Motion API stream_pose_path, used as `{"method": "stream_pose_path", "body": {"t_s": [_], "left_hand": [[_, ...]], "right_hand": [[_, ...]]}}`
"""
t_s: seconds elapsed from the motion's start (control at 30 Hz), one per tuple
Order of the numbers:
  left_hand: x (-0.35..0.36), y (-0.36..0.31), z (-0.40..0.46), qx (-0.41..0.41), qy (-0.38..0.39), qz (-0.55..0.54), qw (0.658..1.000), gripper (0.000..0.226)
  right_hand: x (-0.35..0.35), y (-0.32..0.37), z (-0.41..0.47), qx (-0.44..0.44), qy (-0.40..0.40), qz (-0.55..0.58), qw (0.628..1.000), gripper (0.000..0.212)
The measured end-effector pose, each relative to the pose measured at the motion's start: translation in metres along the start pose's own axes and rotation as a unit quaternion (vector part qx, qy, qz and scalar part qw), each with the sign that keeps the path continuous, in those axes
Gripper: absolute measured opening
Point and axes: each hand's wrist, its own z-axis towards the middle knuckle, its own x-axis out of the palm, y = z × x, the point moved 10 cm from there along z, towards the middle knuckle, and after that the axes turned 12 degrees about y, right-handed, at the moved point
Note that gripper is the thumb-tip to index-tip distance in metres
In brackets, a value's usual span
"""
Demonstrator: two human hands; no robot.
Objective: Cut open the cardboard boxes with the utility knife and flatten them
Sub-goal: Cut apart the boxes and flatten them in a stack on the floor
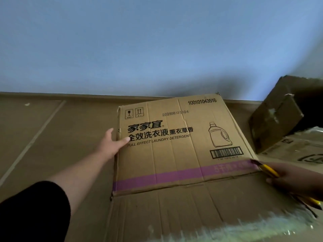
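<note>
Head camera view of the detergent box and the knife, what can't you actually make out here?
- Utility knife, head view: blade tip lost in shadow at the detergent box corner; right hand covers the handle.
- Right hand: partly cut off by the frame's right edge.
- Barcode digits: too small.
- Second box: inside dark.

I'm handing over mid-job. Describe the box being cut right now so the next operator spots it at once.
Start at the pale blue wall and drop to the cardboard-covered floor below it. The detergent box lies in the middle, held by the left hand at its left edge, with the right hand bringing a yellow utility knife to its right corner. Unlike the plain brown box at right, it has a purple band and a printed bottle.
</note>
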Motion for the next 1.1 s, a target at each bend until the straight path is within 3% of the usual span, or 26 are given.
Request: {"method": "stream_pose_path", "body": {"t_s": [0.13, 0.2, 0.3, 0.43, 0.53, 0.63, 0.8, 0.9, 1.0, 1.1], "left_hand": [[0.015, -0.071, 0.040, 0.083, 0.021, 0.126, 0.988, 0.108], [0.018, -0.109, 0.055, 0.123, -0.009, 0.175, 0.977, 0.103], [0.015, -0.150, 0.072, 0.117, -0.043, 0.262, 0.957, 0.105], [0.042, -0.148, 0.091, 0.055, 0.072, 0.437, 0.895, 0.118], [0.054, -0.126, 0.085, 0.015, 0.120, 0.402, 0.907, 0.132], [0.048, -0.088, 0.062, -0.026, 0.128, 0.336, 0.933, 0.124], [0.012, -0.004, -0.009, -0.128, 0.135, 0.235, 0.954, 0.109], [0.001, 0.041, -0.056, -0.192, 0.112, 0.193, 0.956, 0.119], [0.015, 0.068, -0.088, -0.213, 0.081, 0.128, 0.965, 0.132], [0.040, 0.075, -0.104, -0.203, 0.064, 0.094, 0.973, 0.125]], "right_hand": [[0.012, -0.018, 0.001, 0.028, 0.047, 0.017, 0.998, 0.051], [0.012, -0.024, 0.006, 0.027, 0.055, -0.007, 0.998, 0.058], [0.009, -0.038, 0.009, 0.034, 0.058, -0.039, 0.997, 0.071], [-0.006, -0.051, 0.012, 0.007, 0.008, -0.009, 1.000, 0.078], [-0.032, -0.067, 0.010, 0.021, -0.087, -0.040, 0.995, 0.089], [-0.037, -0.066, 0.014, 0.018, -0.146, -0.098, 0.984, 0.089], [-0.039, -0.011, 0.028, 0.018, -0.174, -0.127, 0.976, 0.088], [-0.056, 0.044, 0.036, 0.015, -0.203, -0.167, 0.965, 0.086], [-0.063, 0.096, 0.044, -0.004, -0.230, -0.171, 0.958, 0.077], [-0.036, 0.133, 0.046, -0.032, -0.223, -0.177, 0.958, 0.072]]}}
